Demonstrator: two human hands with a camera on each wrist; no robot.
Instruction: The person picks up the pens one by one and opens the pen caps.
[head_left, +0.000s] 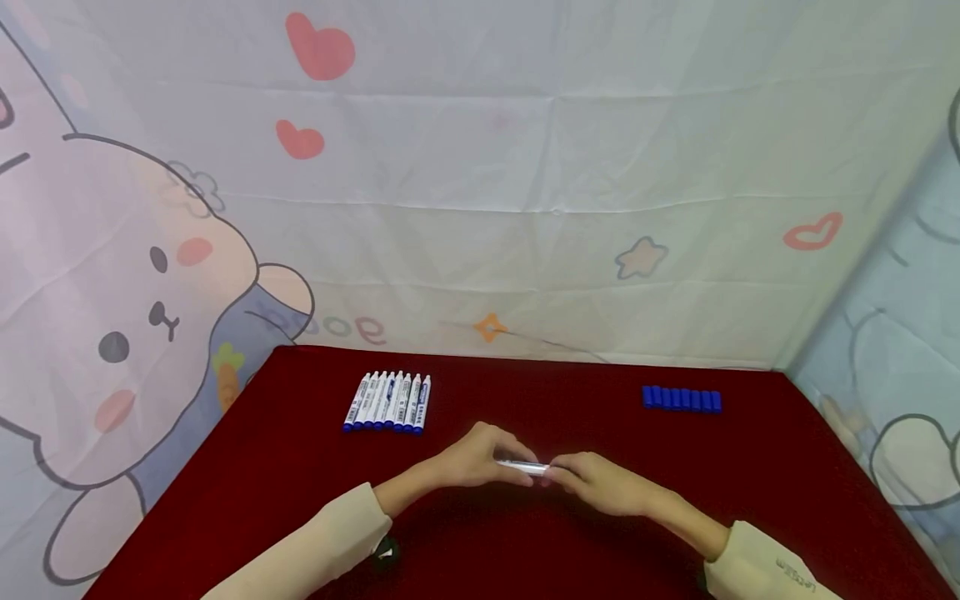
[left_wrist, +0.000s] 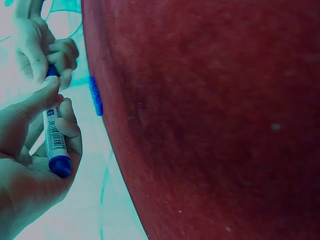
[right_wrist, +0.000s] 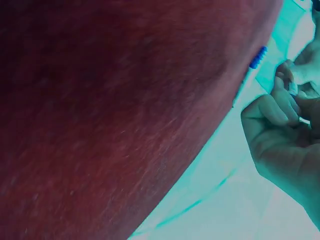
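Note:
Out over the near part of the table, my left hand [head_left: 478,457] grips a white marker [head_left: 525,467] around its barrel. The left wrist view shows the marker's printed label and its blue rounded end [left_wrist: 60,166] by the palm. From the other side my right hand [head_left: 609,483] pinches the blue cap [left_wrist: 52,71] at the far end of this marker, its fingers curled in close to the left fingertips. In the right wrist view, the curled right fingers [right_wrist: 272,112] hide most of the marker.
A row of several white markers [head_left: 388,402] with blue ends lies at the back left of the red-covered table [head_left: 525,400]. Several blue caps [head_left: 682,399] lie side by side at the back right. A printed cloth [head_left: 480,167] hangs behind.

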